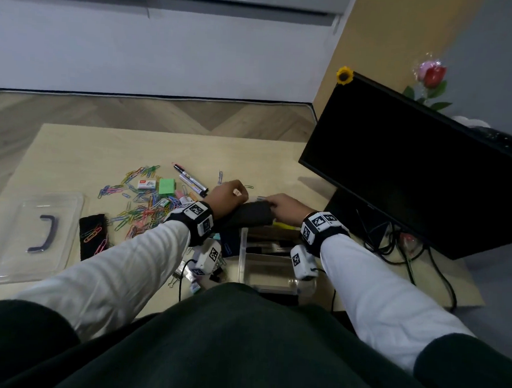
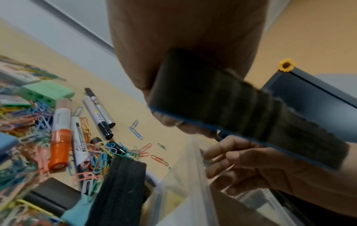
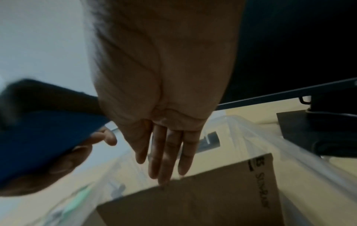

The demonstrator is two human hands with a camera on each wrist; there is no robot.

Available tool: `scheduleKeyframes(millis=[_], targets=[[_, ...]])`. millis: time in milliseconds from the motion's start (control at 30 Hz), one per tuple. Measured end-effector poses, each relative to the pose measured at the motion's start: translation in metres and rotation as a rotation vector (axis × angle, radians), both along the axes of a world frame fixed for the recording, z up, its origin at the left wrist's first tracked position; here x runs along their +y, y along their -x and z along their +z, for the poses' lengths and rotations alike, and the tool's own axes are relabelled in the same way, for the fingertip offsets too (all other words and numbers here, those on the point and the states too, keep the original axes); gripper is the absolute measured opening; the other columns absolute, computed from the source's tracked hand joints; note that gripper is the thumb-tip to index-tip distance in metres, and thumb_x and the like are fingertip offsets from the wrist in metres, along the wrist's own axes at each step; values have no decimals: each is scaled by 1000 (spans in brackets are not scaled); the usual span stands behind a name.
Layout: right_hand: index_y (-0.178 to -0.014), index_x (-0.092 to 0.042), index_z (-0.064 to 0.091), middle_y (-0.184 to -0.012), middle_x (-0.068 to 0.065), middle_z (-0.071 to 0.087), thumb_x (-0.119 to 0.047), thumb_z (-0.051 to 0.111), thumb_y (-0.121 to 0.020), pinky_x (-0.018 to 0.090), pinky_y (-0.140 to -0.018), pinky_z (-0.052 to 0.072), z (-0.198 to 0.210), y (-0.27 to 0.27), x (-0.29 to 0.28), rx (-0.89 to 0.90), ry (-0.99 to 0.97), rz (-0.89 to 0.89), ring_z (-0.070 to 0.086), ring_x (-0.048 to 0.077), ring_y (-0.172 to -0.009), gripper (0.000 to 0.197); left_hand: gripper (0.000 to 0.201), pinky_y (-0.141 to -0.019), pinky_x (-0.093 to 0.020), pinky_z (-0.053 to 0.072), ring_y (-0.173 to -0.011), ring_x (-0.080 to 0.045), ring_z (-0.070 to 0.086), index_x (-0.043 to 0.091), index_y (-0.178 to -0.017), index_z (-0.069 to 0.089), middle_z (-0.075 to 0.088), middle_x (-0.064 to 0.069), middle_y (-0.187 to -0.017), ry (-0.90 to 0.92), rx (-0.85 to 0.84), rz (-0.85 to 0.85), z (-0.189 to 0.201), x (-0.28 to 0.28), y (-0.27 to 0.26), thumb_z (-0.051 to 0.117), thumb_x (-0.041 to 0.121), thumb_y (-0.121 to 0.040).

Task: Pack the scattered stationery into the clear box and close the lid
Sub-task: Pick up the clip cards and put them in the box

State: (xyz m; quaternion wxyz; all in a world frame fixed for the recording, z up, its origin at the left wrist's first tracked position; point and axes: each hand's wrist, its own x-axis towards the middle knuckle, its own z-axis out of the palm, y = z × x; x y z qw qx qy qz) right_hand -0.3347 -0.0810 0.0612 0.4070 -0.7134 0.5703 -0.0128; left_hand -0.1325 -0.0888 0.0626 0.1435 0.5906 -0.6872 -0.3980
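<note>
My left hand [image 1: 228, 194] grips a black felt board eraser [image 1: 253, 214] with a blue edge [image 2: 222, 107], held tilted over the far end of the clear box [image 1: 242, 252]. My right hand [image 1: 278, 205] reaches into the box beside it. Its fingers [image 3: 166, 160] are straight and together, tips touching the top edge of a brown cardboard carton [image 3: 203, 198] standing inside. Loose coloured paper clips [image 1: 141, 208], two markers [image 1: 190, 180], a green block [image 1: 166, 186], a small staple box [image 1: 146, 184] and a second black eraser [image 1: 94, 235] lie on the table to the left.
The clear lid [image 1: 15, 240] with its dark handle lies flat at the table's left. A black monitor [image 1: 413, 172] stands at the right, with cables [image 1: 408, 255] trailing by its base. Binder clips [image 1: 215, 276] lie near the box's left side.
</note>
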Motion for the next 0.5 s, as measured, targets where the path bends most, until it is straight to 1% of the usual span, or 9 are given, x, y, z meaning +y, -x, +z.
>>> scheduleKeyframes(millis=[67,100,167,233,300,333,400,433,500], targets=[[-94,-23,66,-93,7,68,-1,45,-94,40,-78,53,2,4,-1,-145,43,-122,63,27,-86,30,8,-78,-32,47,-90,-26,63,17,-94,59,68,-9,-98,10,5,103,4,-6,6,58,24,-90],[-98,-25,67,-98,7,70,1,45,-92,42,-81,56,5,5,0,-203,68,-158,66,26,-90,34,10,-75,-30,43,-90,-27,61,14,-97,58,67,-11,-98,10,-7,127,6,-8,9,57,23,-91],[-108,-32,67,-110,7,70,5,48,-89,43,-86,57,10,9,3,-292,97,-200,66,24,-103,45,14,-73,-28,37,-95,-28,59,11,-101,58,65,-13,-101,17,-17,147,10,-11,15,56,20,-92],[-119,-30,65,-117,8,66,9,55,-86,39,-84,58,20,14,8,-360,112,-207,63,23,-109,52,15,-76,-27,35,-100,-29,59,8,-102,59,65,-13,-106,15,-12,178,12,-14,21,55,18,-92],[-127,-27,62,-123,3,64,7,68,-81,33,-84,58,27,20,12,-418,154,-177,62,18,-110,57,18,-78,-27,36,-105,-30,58,4,-103,60,65,-15,-110,-10,-5,208,12,-18,25,52,16,-91],[-129,-28,61,-123,0,63,1,74,-80,29,-86,57,30,24,15,-435,180,-164,63,14,-106,58,20,-79,-28,37,-105,-31,58,2,-104,61,65,-16,-111,-23,-1,212,13,-19,27,51,14,-91],[-130,-30,60,-122,-5,61,-7,79,-80,23,-83,54,36,28,21,-459,212,-164,65,7,-86,58,23,-82,-30,40,-106,-32,58,-3,-107,61,64,-18,-112,-49,10,199,17,-18,31,50,11,-91],[-129,-30,61,-121,-5,60,-8,79,-80,22,-81,53,39,30,23,-473,219,-166,63,6,-77,57,24,-82,-30,40,-105,-32,59,-4,-108,61,64,-18,-111,-65,23,191,19,-16,33,50,10,-92],[-123,-29,63,-119,-4,61,-7,79,-81,23,-79,52,45,34,25,-493,225,-170,62,8,-72,50,20,-75,-31,45,-95,-32,63,-3,-105,60,65,-16,-100,-106,80,166,23,-12,37,50,9,-93]])
